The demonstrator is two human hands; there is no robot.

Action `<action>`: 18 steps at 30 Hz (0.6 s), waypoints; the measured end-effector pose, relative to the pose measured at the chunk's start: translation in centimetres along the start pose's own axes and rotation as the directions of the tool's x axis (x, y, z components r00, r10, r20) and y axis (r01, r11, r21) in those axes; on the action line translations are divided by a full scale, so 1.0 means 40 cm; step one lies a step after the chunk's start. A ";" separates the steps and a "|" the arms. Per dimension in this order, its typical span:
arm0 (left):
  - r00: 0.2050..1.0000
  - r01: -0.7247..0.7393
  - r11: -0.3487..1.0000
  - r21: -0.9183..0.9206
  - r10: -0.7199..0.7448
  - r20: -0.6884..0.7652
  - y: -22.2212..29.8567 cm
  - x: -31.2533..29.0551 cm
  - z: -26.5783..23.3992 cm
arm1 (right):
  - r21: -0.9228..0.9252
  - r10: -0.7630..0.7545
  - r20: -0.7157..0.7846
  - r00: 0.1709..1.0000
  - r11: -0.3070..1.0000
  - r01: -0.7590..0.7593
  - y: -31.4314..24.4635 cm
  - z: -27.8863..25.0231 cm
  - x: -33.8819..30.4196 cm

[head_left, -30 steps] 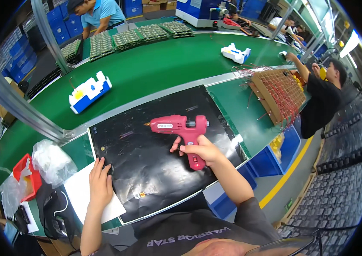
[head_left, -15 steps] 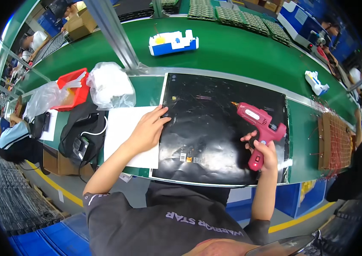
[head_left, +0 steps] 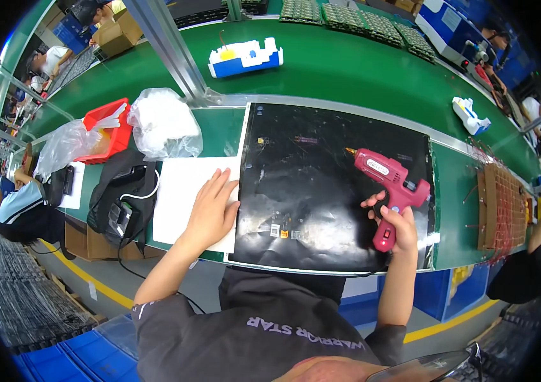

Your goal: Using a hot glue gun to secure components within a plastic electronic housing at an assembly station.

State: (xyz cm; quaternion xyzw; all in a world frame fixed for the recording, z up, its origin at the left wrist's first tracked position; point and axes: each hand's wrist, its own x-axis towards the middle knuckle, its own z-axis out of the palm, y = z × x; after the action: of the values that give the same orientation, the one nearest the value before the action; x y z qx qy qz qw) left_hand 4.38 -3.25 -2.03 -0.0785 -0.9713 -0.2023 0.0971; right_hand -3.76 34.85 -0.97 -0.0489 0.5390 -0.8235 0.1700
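My right hand [head_left: 396,219] is closed round the handle of a dark pink hot glue gun [head_left: 382,170]. Its brass nozzle points to the upper left, over the black work mat [head_left: 309,191]. My left hand [head_left: 212,210] lies flat, fingers stretched out, on a white sheet of paper [head_left: 172,204] just left of the mat. Nothing is held in it. A small yellowish piece [head_left: 261,141] and a thin pinkish strip [head_left: 307,139] lie on the far part of the mat.
On the green belt beyond a metal rail sit a blue-and-white housing [head_left: 245,60] and a smaller white one [head_left: 471,116]. Left are a stuffed plastic bag [head_left: 163,124], a red bin [head_left: 112,143] and a black bag [head_left: 114,200]. A cardboard box with red wires [head_left: 503,207] stands right.
My left hand has drawn back from the mat's left edge onto the paper. The blue-and-white housing has shifted left along the belt. The glue gun is nearly still.
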 end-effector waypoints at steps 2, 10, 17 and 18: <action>1.000 -0.013 1.000 -0.024 0.013 0.001 -0.003 -0.003 -0.002 | 0.002 -0.011 -0.001 1.000 1.000 0.011 0.001 0.000 -0.003; 1.000 -0.018 0.999 -0.050 0.018 -0.010 0.001 -0.007 -0.007 | 0.002 -0.001 -0.006 1.000 1.000 0.001 0.001 0.002 -0.003; 0.987 -0.149 0.962 -0.227 0.132 -0.087 0.111 0.004 -0.049 | -0.008 0.020 -0.015 1.000 1.000 -0.020 0.000 0.002 -0.003; 0.984 -0.175 0.942 -0.286 0.157 -0.084 0.124 0.008 -0.045 | -0.007 0.024 -0.010 1.000 1.000 -0.024 -0.001 -0.002 -0.007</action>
State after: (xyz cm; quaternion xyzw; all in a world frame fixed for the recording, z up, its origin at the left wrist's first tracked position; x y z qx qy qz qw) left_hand 5.29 0.55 1.53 -0.1676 -0.9173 -0.3369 0.1302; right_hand -3.55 35.04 -0.92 -0.0390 0.5433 -0.8197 0.1770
